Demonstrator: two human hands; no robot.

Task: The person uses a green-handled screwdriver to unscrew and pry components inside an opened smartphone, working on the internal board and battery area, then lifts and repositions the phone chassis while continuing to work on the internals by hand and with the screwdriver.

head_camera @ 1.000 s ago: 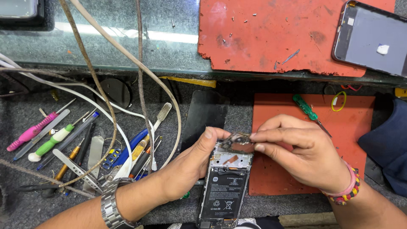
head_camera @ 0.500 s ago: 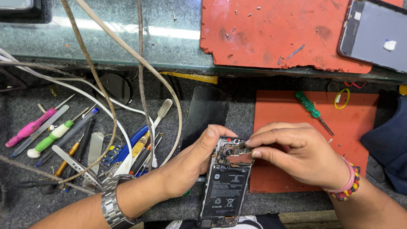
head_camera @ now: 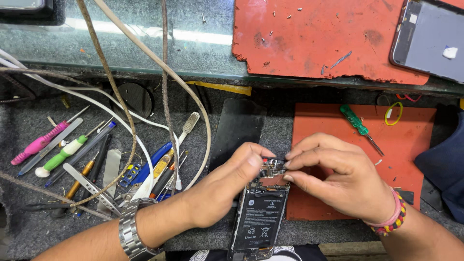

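The opened phone [head_camera: 259, 215] lies on the grey surface [head_camera: 29, 227], just left of the orange mat [head_camera: 415, 145]. The left hand [head_camera: 220, 191] clasps its top edge; the right hand [head_camera: 338, 176] pinches a small part [head_camera: 273, 166] there. A green screwdriver [head_camera: 360, 128] rests on the mat.

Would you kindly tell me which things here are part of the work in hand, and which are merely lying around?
In hand:
opened phone, steadied by the left hand
small part at its top, pinched by the right hand

Lying about:
green screwdriver
pink screwdriver
tweezers
toothbrush
grey phone
yellow ring
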